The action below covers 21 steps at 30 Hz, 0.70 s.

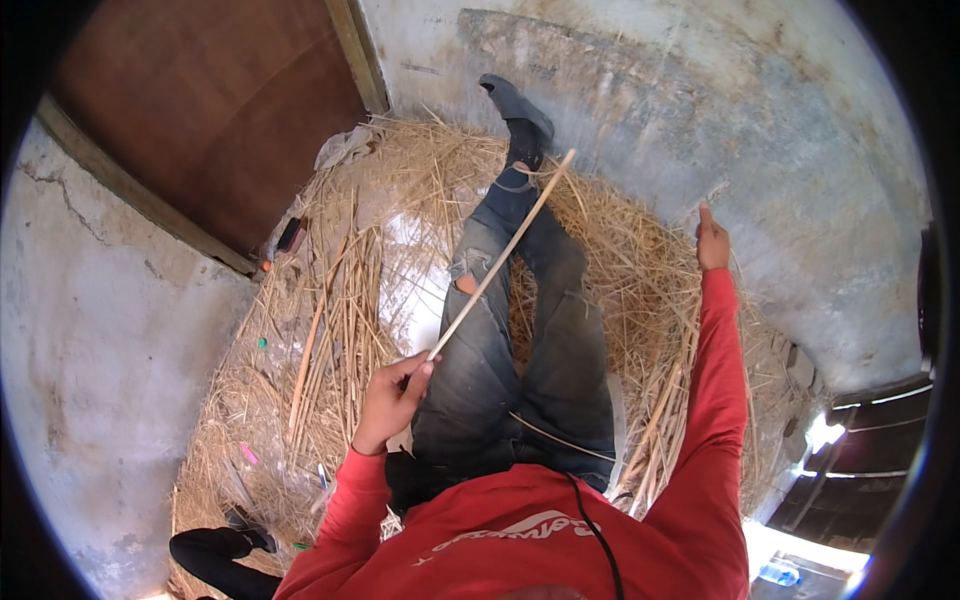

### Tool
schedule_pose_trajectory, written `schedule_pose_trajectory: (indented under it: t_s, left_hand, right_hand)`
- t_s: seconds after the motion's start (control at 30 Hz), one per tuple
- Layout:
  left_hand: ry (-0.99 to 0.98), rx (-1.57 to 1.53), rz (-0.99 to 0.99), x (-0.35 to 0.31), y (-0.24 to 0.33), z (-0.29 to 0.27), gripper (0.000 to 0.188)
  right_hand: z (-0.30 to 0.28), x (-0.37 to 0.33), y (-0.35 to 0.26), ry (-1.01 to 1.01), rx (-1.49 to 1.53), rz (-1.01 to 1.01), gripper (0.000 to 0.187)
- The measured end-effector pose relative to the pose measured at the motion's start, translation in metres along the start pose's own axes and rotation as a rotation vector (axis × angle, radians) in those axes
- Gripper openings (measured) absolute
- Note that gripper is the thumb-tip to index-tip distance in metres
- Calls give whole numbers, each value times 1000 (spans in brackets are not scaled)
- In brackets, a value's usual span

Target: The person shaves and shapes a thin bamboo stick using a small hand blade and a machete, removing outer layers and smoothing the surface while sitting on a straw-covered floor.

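My left hand [393, 400] is closed around the lower end of a thin, pale stick [505, 255]. The stick slants up and away to the right, over my outstretched legs [480, 330] in worn, torn jeans. My right arm reaches far out to the right. Its hand [711, 243] is closed near the grey wall, and a faint wisp shows by the fingertips. Whatever that hand pinches is too small to make out. A thin pale strip [560, 436] lies across my lap.
Straw [630, 270] covers the floor around me. Long sticks [335, 320] lie in a heap at left, beside a white sheet [408, 275]. A brown door [210, 100] and plastered wall [640, 90] stand ahead. Someone's dark-clothed limb [215, 555] shows at lower left.
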State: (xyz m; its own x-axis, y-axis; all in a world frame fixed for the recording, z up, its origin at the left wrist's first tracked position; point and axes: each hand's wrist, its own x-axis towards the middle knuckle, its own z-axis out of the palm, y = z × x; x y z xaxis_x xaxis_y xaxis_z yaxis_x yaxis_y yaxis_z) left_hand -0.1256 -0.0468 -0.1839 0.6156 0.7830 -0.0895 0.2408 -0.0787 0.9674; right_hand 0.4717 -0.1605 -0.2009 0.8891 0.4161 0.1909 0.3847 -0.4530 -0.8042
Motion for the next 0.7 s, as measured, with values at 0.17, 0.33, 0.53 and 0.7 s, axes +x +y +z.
schedule_pose_trajectory:
  t_s: [0.17,0.33,0.53,0.7]
  left_hand:
    - [-23,27,90,22,22,14,26]
    - [-3,-21,99,26,21,28,28]
    - [-83,20,-25,30,38,37,29]
    - [0,-88,36,42,47,57,30]
  right_hand:
    - [22,-63,-94,-236,516,79,39]
    - [50,-116,-154,-456,564,-144,27]
    - [79,-161,-188,-584,517,-395,22]
    - [83,-184,-205,-734,608,-244,19]
